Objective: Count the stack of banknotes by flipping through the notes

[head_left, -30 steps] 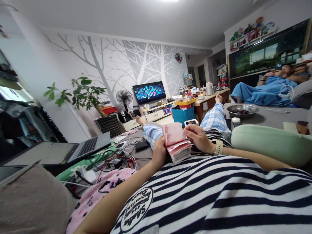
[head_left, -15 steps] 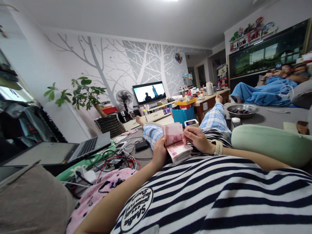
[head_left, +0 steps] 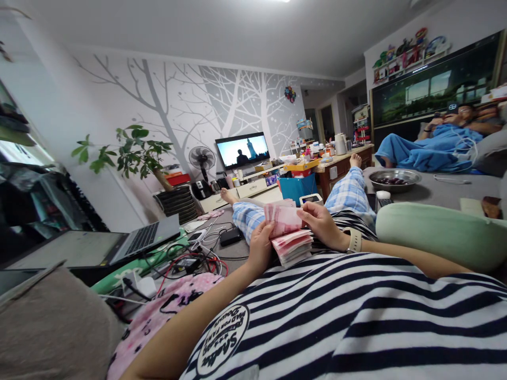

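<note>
A folded stack of pink banknotes (head_left: pixel 293 248) is held over my lap, just above the striped shirt (head_left: pixel 340 306). My left hand (head_left: pixel 260 244) is closed around the left side of the stack, thumb on top. The upper notes stand raised while the thicker lower part fans toward me. Pinched at the upper right edge of a raised note, my right hand (head_left: pixel 320 224) has thumb and forefinger together. A pale watch sits on the right wrist.
Left of me lie a laptop (head_left: pixel 146 237), tangled cables and a black box (head_left: pixel 230 237). To the right are a green cushion (head_left: pixel 435 232) and a metal bowl (head_left: pixel 394 180) of dark round items. Another person lies under a blue blanket (head_left: pixel 431 148) at the far right.
A raised note has been drawn over by my right hand, which moved slightly up. The lower notes show more edges now. My left hand keeps its hold.
</note>
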A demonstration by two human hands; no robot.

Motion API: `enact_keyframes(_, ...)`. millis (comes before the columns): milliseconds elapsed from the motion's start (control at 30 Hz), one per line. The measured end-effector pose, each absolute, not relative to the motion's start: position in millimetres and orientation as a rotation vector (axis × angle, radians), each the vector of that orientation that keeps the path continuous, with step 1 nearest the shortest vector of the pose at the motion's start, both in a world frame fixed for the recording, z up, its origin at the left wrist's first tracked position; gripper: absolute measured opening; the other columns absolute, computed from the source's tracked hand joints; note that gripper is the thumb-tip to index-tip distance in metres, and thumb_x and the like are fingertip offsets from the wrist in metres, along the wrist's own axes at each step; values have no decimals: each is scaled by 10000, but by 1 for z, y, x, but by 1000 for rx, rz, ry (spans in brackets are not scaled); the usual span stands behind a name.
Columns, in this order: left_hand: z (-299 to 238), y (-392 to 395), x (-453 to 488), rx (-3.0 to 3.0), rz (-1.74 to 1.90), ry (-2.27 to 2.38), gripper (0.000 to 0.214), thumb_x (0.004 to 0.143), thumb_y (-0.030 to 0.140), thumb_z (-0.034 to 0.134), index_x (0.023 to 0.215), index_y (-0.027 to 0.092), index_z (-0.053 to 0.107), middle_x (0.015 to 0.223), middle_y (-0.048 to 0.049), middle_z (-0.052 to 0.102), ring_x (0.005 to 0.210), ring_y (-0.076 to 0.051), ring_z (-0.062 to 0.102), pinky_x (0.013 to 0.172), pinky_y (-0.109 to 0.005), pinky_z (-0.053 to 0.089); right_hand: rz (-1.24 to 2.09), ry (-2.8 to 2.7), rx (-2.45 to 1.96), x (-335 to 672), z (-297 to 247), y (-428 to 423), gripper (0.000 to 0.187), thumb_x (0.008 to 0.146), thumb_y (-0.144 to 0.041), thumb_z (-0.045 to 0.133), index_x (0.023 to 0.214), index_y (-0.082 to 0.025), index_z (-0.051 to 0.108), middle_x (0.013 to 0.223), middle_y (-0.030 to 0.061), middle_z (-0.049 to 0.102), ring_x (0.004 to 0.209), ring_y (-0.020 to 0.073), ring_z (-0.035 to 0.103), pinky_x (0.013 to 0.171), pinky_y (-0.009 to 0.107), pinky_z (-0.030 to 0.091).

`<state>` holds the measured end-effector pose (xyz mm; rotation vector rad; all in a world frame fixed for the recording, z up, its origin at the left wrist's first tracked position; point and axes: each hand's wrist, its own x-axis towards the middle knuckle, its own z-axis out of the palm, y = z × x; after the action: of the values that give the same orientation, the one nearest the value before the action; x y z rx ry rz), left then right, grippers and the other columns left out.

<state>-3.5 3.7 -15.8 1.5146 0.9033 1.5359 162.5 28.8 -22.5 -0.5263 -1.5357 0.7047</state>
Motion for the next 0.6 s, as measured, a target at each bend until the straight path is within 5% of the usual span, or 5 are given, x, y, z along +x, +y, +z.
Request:
enact_keyframes(133,-14,4,-8,1623,1572,1060,305,813,364,427,914,162,632,865,-82,720,822,-230,665,785,-387,530,663,-1557,-508,162,-22,28,329,842,-465,562,673,-186,519,593,-31,490,555,112,430,523,243,341)
enact_keyframes(333,-16,8,-24,2054,1604,1422,281,767,150,436,906,180,679,1107,-74,697,1114,-237,579,1037,-394,384,723,-1556,-447,163,-23,27,300,859,-435,555,685,-193,534,570,-42,419,524,105,364,483,238,290)
enact_keyframes(600,-10,1,-19,2235,1514,1391,327,812,143,360,864,170,682,1093,-94,700,1021,-220,618,978,-362,429,747,-1582,-428,164,-24,26,285,868,-436,554,716,-196,535,561,-51,385,501,96,318,456,232,250)
